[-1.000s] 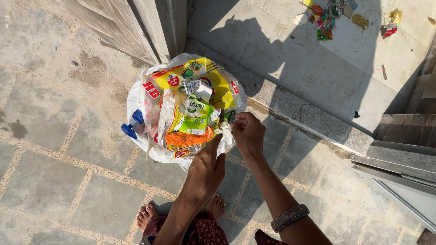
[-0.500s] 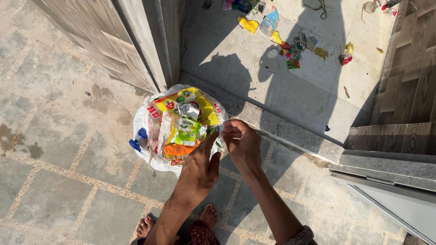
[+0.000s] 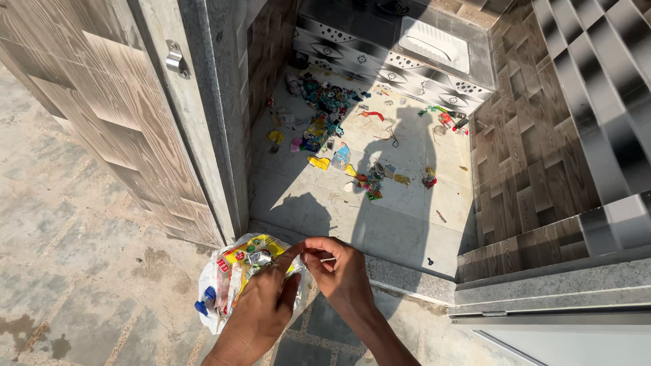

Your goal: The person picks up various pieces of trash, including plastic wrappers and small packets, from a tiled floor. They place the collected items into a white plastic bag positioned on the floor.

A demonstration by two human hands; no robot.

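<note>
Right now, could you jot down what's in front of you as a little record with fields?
left hand: gripping the top of the plastic bag
right hand: pinching the bag's top beside the left hand
plastic bag: clear and white, stuffed with colourful wrappers
scattered litter: bright scraps on the pale tiled floor beyond the stone threshold
door: wood-look panel, open on the left

Thin glossy plastic bag (image 3: pixel 215 298) of shiny wrappers; matt rough stone paving (image 3: pixel 81 230); wood-grain door (image 3: pixel 88 102).
</note>
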